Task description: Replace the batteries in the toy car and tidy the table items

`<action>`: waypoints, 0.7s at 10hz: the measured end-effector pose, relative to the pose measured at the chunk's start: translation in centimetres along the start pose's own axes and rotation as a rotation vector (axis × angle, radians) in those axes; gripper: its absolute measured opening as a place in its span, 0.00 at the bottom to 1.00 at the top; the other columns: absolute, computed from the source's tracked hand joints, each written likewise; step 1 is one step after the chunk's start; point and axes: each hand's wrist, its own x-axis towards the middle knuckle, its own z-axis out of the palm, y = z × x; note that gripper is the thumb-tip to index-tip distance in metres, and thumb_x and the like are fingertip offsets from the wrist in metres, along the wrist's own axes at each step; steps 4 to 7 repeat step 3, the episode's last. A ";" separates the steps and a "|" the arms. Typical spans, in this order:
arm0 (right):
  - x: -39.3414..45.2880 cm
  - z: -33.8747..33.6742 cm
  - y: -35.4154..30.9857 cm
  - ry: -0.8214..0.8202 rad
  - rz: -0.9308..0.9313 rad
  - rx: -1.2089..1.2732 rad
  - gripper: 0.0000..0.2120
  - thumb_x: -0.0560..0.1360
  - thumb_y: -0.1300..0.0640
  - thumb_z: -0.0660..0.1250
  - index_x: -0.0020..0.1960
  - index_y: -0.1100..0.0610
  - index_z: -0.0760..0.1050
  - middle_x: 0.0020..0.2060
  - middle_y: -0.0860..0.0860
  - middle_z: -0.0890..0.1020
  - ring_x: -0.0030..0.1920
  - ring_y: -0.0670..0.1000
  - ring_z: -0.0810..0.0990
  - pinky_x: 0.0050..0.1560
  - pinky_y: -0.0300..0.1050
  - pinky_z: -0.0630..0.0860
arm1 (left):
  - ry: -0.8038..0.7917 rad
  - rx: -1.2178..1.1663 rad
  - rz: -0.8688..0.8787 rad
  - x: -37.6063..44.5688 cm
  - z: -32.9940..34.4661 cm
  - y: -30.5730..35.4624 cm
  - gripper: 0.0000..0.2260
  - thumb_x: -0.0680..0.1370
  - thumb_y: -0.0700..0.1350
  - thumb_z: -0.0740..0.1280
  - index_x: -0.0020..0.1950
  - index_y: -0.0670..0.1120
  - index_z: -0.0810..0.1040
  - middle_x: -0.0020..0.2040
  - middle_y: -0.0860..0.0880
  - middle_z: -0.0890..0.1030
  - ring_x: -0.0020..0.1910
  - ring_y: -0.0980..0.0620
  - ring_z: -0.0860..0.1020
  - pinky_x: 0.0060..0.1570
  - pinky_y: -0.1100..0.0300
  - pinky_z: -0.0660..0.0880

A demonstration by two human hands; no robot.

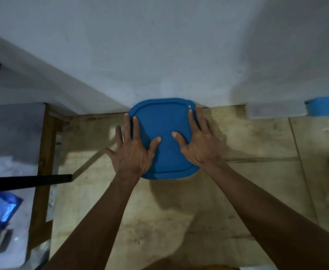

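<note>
Blue lid [164, 121] at table [257, 137] far edge; left hand [132, 152], right hand [196, 145] flat, fingers spread, gripping nothing, pressing lid, likely sealing box.

A blue plastic lid [164, 137], square with rounded corners and a raised line running just inside its rim, lies flat at the far edge of the wooden table [247, 137], against the pale wall. The left hand [133, 151] and right hand [196, 141] lie flat on it with fingers spread. What is under the lid cannot be seen.
</note>
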 end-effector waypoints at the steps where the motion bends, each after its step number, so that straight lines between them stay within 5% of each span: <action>1: 0.7 -1.4 -0.7 -0.140 0.070 -0.036 0.39 0.77 0.30 0.52 0.81 0.47 0.45 0.81 0.44 0.41 0.80 0.59 0.47 0.71 0.66 0.65 | -0.052 0.057 -0.054 0.3 -1.1 0.8 0.42 0.76 0.76 0.46 0.82 0.53 0.42 0.82 0.56 0.38 0.81 0.42 0.43 0.67 0.22 0.54; 3: -6.8 -2.6 -3.1 0.079 0.101 0.144 0.30 0.82 0.40 0.53 0.81 0.46 0.50 0.81 0.50 0.48 0.80 0.57 0.52 0.72 0.61 0.64 | 0.117 -0.070 -0.083 -3.1 -1.5 2.9 0.31 0.83 0.63 0.50 0.82 0.52 0.47 0.83 0.48 0.43 0.81 0.41 0.41 0.72 0.26 0.47; 7: -6.8 -2.6 -3.1 0.079 0.101 0.144 0.30 0.82 0.40 0.53 0.81 0.46 0.50 0.81 0.50 0.48 0.80 0.57 0.52 0.72 0.61 0.64 | 0.117 -0.070 -0.083 -3.1 -1.5 2.9 0.31 0.83 0.63 0.50 0.82 0.52 0.47 0.83 0.48 0.43 0.81 0.41 0.41 0.72 0.26 0.47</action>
